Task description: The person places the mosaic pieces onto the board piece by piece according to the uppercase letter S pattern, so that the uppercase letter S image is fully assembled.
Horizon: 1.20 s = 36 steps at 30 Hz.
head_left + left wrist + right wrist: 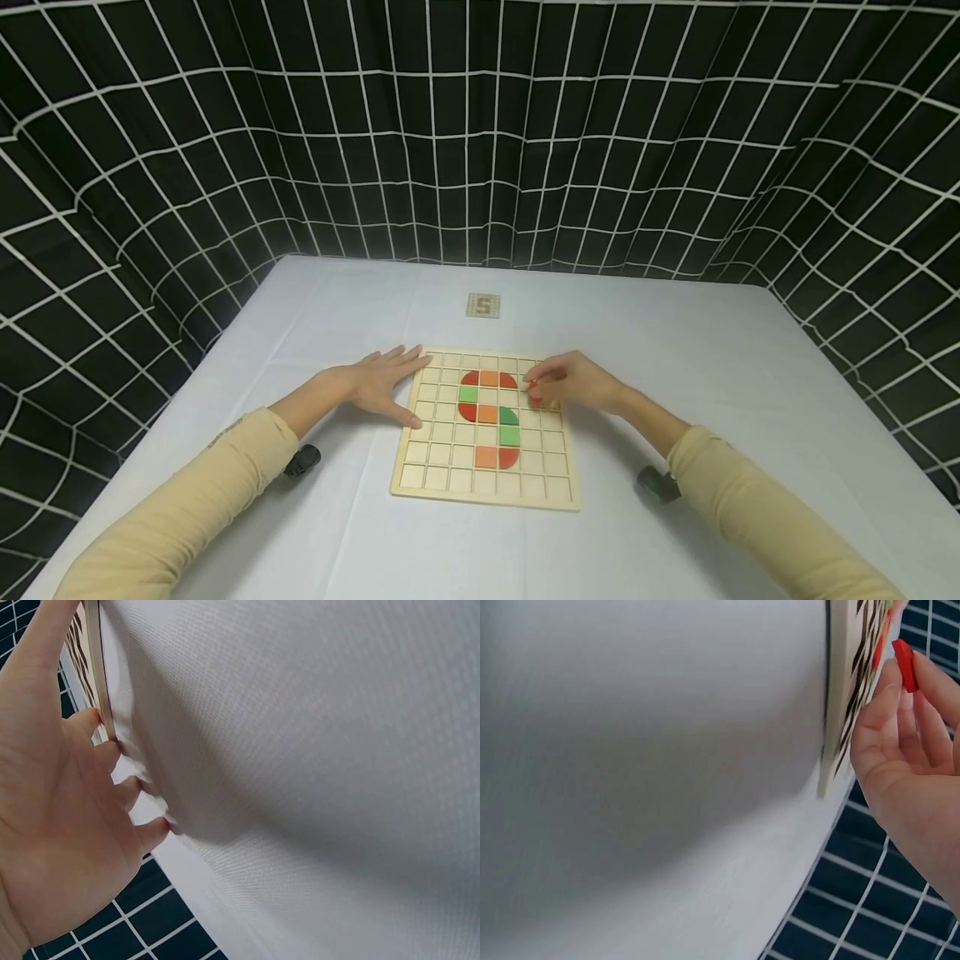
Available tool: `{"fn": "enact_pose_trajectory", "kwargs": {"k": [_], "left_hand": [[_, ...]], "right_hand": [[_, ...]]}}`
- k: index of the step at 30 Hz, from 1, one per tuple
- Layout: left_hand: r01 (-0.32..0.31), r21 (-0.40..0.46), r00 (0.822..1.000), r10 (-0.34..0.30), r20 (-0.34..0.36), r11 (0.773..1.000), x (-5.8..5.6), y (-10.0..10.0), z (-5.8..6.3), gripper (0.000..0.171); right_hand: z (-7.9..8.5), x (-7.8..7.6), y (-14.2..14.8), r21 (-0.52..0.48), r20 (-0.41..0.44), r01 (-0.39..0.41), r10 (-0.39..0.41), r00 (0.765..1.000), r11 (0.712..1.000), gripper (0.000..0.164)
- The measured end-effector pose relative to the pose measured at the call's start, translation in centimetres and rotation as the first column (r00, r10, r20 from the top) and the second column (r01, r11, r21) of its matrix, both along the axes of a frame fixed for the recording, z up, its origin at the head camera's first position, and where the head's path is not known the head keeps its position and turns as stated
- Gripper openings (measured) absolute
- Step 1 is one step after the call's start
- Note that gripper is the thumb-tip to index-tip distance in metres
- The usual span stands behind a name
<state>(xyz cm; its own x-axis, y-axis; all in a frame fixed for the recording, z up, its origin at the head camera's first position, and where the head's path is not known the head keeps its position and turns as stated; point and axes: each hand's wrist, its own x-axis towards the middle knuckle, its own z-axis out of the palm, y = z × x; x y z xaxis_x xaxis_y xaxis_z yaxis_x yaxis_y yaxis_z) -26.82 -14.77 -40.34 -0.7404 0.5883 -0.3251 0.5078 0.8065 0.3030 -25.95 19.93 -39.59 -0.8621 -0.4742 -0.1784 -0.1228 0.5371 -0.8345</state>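
A wooden grid board lies on the table with red, orange and green tiles set in its squares, forming an S-like curve. My right hand pinches a red tile between thumb and fingers, just above the board's right part. In the right wrist view that tile is held on edge, apart from the board. My left hand is spread out at the board's left edge, its thumb and fingertips touching the rim. The left wrist view shows the left hand with its fingers against the board's side and the cloth.
Beyond the board lies a small square card with a brown S-like figure on a grid. A white cloth covers the table. Black curtains with white grid lines surround it at the back and sides.
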Motion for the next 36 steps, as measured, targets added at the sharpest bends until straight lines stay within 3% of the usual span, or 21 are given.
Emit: {"fn": "enact_pose_trajectory", "kwargs": {"k": [8,13,36], "left_hand": [[-0.005,-0.007,1.0,0.005,-0.001,1.0,-0.1,0.0,-0.2,0.113],[-0.006,-0.015,1.0,0.006,-0.002,1.0,-0.1,0.1,-0.1,0.113],[0.007,-0.019,1.0,-0.008,-0.008,1.0,-0.2,-0.1,-0.1,0.112]], "right_hand": [[0.6,1.0,-2.6,0.052,0.0,-0.067,0.067,0.998,0.996,0.024],[0.7,1.5,-4.0,0.033,0.015,-0.123,0.123,0.992,0.992,0.02],[0.7,2.8,-8.8,-0.009,-0.001,-0.342,0.342,0.94,0.94,0.015]]}}
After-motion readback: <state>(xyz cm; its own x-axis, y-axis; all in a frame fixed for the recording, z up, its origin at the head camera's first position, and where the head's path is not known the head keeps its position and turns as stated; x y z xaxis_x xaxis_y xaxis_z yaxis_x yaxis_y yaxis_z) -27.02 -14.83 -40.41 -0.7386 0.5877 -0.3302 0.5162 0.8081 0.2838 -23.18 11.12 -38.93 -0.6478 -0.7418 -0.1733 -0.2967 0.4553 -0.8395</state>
